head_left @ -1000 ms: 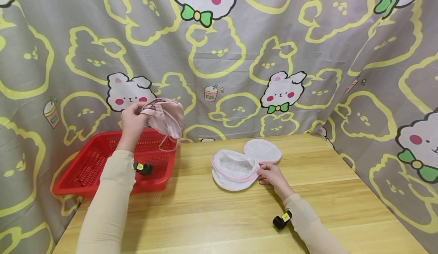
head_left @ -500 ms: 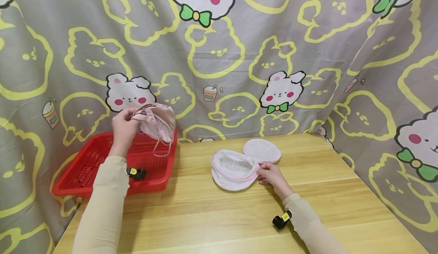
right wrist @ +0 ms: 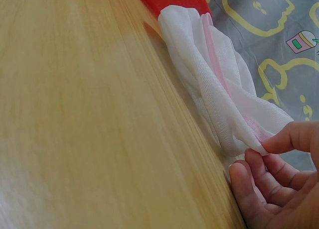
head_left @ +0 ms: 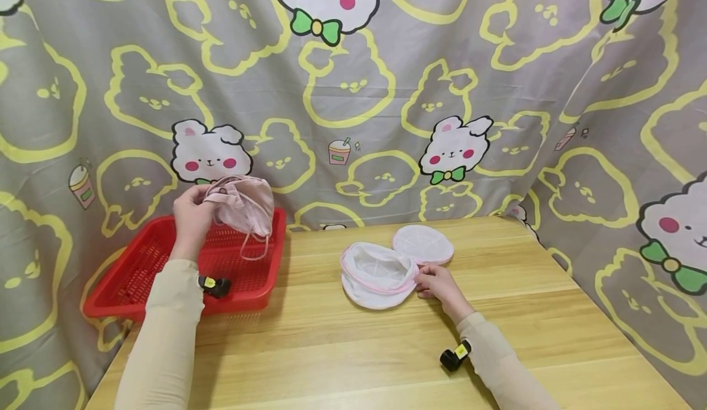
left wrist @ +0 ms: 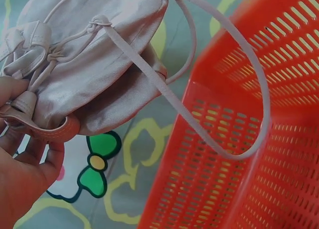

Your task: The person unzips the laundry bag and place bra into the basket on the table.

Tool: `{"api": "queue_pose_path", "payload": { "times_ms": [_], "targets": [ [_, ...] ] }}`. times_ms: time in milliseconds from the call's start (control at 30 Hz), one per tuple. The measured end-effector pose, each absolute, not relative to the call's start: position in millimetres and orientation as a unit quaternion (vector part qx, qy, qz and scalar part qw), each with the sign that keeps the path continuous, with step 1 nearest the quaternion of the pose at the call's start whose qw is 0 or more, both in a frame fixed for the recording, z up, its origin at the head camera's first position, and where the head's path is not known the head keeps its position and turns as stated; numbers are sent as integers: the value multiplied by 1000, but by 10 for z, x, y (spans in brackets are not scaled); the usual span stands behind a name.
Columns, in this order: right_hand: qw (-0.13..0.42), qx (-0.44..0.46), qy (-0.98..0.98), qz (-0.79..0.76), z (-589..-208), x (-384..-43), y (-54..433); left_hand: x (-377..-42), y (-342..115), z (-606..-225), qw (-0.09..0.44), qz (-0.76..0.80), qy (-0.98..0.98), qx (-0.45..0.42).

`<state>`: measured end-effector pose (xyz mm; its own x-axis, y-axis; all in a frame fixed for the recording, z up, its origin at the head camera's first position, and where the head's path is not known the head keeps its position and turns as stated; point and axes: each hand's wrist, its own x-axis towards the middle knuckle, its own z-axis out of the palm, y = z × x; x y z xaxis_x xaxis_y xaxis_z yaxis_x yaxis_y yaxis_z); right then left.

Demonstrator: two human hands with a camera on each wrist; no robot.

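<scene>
In the head view my left hand (head_left: 190,220) grips a pale pink drawstring bag (head_left: 248,207) by its gathered top, above the red basket. The left wrist view shows fingers curled at the loops of the pink bag (left wrist: 99,74), with a thin strap hanging in a loop. On the table, a white mesh laundry bag (head_left: 375,296) with pink trim has its mouth facing up. My right hand (head_left: 442,287) pinches its right edge between thumb and fingers; the right wrist view shows the mesh bag's folded side (right wrist: 204,79). A round white mesh panel (head_left: 422,243) lies directly behind; whether it is attached is unclear.
A red perforated basket (head_left: 276,263) stands at the table's left, partly hidden by the left arm. The wooden table (head_left: 331,361) meets a patterned curtain (head_left: 359,109) at its back edge. Each wrist wears a small black camera (head_left: 455,356).
My left hand has moved left and down with the pink drawstring bag, which now hangs lower over the basket. My right hand and the mesh laundry bag have stayed in place.
</scene>
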<state>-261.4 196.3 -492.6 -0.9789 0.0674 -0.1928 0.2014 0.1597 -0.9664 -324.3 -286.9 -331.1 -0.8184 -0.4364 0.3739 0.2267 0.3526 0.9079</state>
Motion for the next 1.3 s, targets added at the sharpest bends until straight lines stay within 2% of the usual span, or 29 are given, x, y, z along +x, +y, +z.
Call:
{"api": "queue_pose_path", "payload": {
  "times_ms": [233,500,1300],
  "targets": [
    [42,48,748,-660,-4925,-2564,1994,-3232,-2929,-3362,276,-573,-767,91],
    [52,94,758,-643,-4952,-2631,1970,-3260,-3006,-3448,266,-586,-756,121],
    [61,92,759,-642,-4845,-2581,1950,-3323,-3209,-3644,227,-562,-774,186]
  ]
}}
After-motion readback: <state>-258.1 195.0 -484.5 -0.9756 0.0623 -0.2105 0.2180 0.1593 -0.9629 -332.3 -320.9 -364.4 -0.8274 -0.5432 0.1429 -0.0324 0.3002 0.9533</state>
